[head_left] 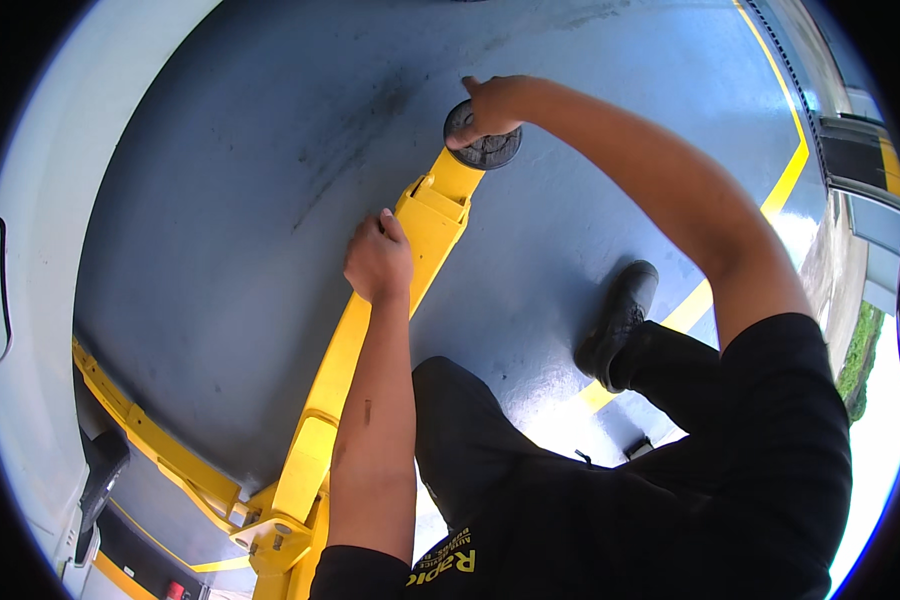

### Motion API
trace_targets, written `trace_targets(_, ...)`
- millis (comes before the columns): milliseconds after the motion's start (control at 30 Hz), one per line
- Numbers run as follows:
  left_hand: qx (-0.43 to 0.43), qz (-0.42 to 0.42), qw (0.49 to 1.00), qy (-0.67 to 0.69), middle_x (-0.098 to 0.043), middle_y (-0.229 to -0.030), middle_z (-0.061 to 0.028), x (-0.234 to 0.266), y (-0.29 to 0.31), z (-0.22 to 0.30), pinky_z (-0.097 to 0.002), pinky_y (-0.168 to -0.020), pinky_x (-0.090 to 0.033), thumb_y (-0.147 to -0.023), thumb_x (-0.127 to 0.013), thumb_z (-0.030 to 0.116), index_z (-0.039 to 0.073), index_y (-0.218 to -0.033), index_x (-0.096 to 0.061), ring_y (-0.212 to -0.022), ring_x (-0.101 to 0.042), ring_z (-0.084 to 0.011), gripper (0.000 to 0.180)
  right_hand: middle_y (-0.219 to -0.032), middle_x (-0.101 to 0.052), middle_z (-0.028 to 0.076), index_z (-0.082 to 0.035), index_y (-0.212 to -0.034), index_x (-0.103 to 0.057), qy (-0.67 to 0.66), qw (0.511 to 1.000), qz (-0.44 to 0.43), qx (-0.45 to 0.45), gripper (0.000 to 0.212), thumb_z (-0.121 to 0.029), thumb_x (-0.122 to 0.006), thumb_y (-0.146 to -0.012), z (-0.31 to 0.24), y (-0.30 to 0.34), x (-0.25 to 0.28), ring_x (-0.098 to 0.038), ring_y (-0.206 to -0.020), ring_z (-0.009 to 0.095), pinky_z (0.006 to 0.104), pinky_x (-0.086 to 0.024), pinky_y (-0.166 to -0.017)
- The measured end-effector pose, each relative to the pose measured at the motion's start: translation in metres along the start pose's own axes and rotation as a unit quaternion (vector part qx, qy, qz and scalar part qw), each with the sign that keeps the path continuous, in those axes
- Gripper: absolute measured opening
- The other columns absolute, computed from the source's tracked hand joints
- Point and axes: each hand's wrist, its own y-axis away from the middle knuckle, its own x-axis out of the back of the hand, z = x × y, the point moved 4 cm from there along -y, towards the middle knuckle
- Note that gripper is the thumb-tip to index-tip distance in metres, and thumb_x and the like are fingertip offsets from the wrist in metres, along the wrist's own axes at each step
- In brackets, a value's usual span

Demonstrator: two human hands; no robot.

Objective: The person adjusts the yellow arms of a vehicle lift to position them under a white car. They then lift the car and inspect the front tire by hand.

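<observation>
A yellow car lift arm (pixel 345 330) stretches from the lower left up toward the middle of the head view. Its far end carries a round black rubber pad (pixel 488 152) with a worn, cracked-looking top. My left hand (pixel 379 258) is closed on the arm's left edge partway along, thumb up; its fingertips are mostly hidden. Reaching around from the right, my right hand (pixel 495 104) grips the pad, with the thumb on its top and a finger at its far rim. The remaining fingers are partly out of sight.
A white vehicle body (pixel 65 190) curves along the left side. A second yellow lift arm (pixel 155 436) branches off low on the left. Yellow lines (pixel 785 185) mark the glossy blue-grey floor (pixel 260 170). My black boot (pixel 625 310) stands right of the arm.
</observation>
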Motion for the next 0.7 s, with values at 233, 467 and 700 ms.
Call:
trace_targets(233,-0.037,0.025,0.999,-0.009,-0.074,-0.096,-0.0098,0.003,0.003,-0.001,-0.0462,-0.075,-0.058,-0.108,-0.05,0.038,0.01,-0.094,-0.069,-0.09,-0.072,-0.0336,0.037,-0.157,-0.042,0.018,-0.021,-0.162,-0.035,-0.217,0.895,0.381,-0.078,0.107,-0.042,-0.087,-0.071,-0.025,0.031,-0.084,-0.043,-0.14,0.044,0.0545,-0.049,-0.108)
trace_targets(467,-0.077,0.058,0.993,0.073,-0.074,-0.108,-0.0095,0.0,0.0,-0.003,-0.0465,-0.083,-0.057,-0.11,-0.05,0.038,0.011,-0.113,-0.07,-0.1,-0.07,-0.0334,0.033,-0.153,-0.049,0.011,-0.027,-0.148,-0.057,-0.193,0.801,0.566,0.028,0.086,-0.036,-0.086,-0.067,-0.02,0.013,-0.085,-0.047,-0.137,0.042,0.0533,-0.05,-0.107)
trace_targets(700,-0.073,0.078,0.993,0.054,-0.074,-0.113,-0.0103,0.018,-0.047,-0.049,-0.0467,-0.086,-0.057,-0.111,-0.048,0.04,0.008,-0.12,-0.068,-0.101,-0.07,-0.0339,0.038,-0.156,-0.049,0.006,-0.046,-0.144,-0.06,-0.108,0.83,0.541,0.077,0.075,-0.045,-0.084,-0.072,-0.058,-0.054,-0.02,-0.047,-0.136,0.041,0.0534,-0.044,-0.107)
